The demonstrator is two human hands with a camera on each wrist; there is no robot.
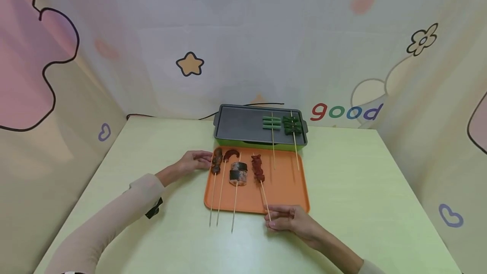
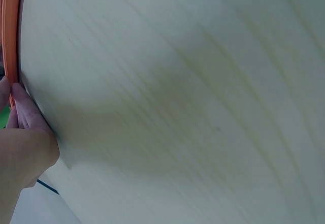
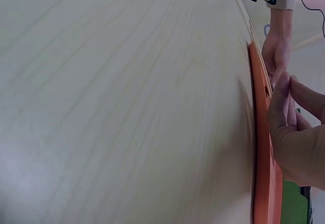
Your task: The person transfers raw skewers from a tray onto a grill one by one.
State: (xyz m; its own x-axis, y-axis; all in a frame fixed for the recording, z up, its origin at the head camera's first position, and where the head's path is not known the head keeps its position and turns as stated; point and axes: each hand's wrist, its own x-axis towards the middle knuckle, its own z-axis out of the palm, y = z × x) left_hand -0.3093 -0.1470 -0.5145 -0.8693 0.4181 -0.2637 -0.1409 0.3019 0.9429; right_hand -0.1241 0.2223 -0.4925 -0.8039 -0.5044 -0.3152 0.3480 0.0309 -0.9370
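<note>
At the tray's upper left edge, my left hand point(image 1: 190, 162) pinches the rim of the orange tray point(image 1: 283, 189) between thumb and fingers. My right hand point(image 1: 291, 222) is at the tray's front edge, where thumb and fingers pinch the stick of a red meat skewer point(image 1: 257, 167). The meat end of it lies over the tray and points away from me. Left of it on the tray are a skewer with black-banded pieces point(image 1: 238, 174), a dark red curled skewer point(image 1: 231, 154) and a brown chunky skewer point(image 1: 217, 162). Their sticks overhang the front edge.
Behind the tray stands a grey grill plate point(image 1: 237, 124) on a green base. A skewer of green stalks point(image 1: 272, 127) and a leafy green skewer point(image 1: 291, 130) lie on its right side, sticks jutting over the tray. A patterned curtain point(image 1: 224, 20) closes off the table's back.
</note>
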